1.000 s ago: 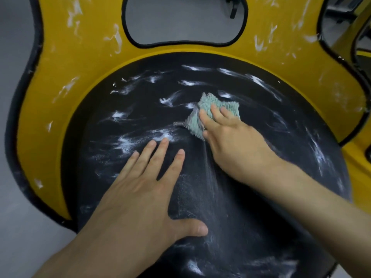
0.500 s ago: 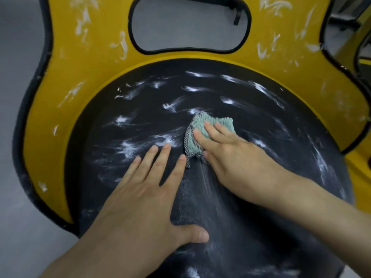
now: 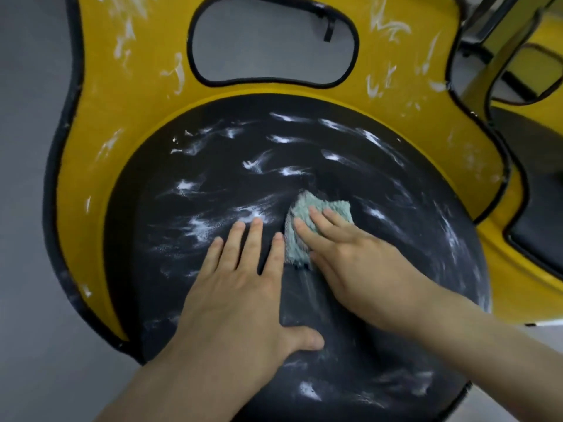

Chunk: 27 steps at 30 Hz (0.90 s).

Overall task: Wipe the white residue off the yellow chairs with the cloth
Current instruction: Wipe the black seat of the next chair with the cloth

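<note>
A yellow chair with a round black seat fills the view. White residue streaks the seat and the yellow backrest. A pale green cloth lies bunched on the seat's middle. My right hand presses flat on the cloth with straight fingers, covering its near part. My left hand lies flat on the seat just left of the cloth, fingers spread, thumb out to the right.
A second yellow chair with a black seat stands close on the right. Grey floor lies to the left and shows through the oval cut-out in the backrest. A metal chair base shows at top right.
My right hand has dragged the cloth toward me across the seat, up beside my left hand's fingers. A wiped darker strip trails below it. The left hand stays in place.
</note>
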Each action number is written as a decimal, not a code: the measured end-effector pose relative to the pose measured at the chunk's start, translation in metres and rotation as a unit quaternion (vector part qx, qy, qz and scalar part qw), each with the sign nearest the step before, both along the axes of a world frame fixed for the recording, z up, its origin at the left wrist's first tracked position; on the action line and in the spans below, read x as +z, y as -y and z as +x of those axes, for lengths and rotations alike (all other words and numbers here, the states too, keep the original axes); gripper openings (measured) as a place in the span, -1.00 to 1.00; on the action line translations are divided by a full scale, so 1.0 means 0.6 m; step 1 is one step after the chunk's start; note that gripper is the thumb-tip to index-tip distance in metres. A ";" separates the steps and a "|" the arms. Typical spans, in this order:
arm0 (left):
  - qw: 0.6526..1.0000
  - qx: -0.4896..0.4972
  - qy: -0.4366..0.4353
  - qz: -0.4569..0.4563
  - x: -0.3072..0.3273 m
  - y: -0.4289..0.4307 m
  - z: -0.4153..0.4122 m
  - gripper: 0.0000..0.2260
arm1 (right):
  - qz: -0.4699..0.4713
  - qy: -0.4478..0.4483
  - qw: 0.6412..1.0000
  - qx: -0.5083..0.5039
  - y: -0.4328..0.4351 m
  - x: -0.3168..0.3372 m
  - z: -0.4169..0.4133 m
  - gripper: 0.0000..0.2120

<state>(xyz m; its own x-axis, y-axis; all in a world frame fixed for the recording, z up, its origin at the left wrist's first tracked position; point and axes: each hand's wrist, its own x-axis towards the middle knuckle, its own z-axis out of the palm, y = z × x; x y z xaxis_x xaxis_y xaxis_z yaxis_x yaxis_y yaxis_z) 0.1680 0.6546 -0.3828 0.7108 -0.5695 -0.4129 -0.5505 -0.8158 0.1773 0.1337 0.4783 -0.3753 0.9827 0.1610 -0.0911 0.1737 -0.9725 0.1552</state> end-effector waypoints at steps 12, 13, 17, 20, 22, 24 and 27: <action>1.000 0.005 0.006 -0.009 0.003 0.003 0.011 0.11 | 0.044 -0.045 0.998 -0.022 -0.024 -0.008 -0.024 -0.46; 1.000 0.008 0.006 -0.006 0.002 0.004 0.011 0.12 | 0.071 -0.049 0.996 -0.031 -0.023 -0.008 -0.005 -0.46; 0.999 0.026 0.028 -0.020 -0.004 -0.007 0.000 0.14 | 0.091 -0.055 0.993 -0.048 -0.023 -0.006 0.008 -0.46; 0.997 0.059 0.036 -0.017 0.003 -0.010 -0.013 0.12 | 0.071 -0.054 0.996 -0.014 -0.019 -0.013 -0.066 -0.50; 0.997 0.076 0.031 -0.011 0.011 -0.011 -0.024 0.11 | 0.068 -0.046 0.997 0.004 -0.013 -0.025 -0.123 -0.49; 0.997 0.080 0.020 -0.003 0.017 -0.013 -0.032 0.10 | 0.091 -0.032 0.995 -0.002 -0.004 -0.038 -0.153 -0.50; 0.995 0.096 0.008 0.006 0.022 -0.014 -0.037 0.07 | 0.098 -0.014 0.995 -0.003 -0.003 -0.039 -0.125 -0.49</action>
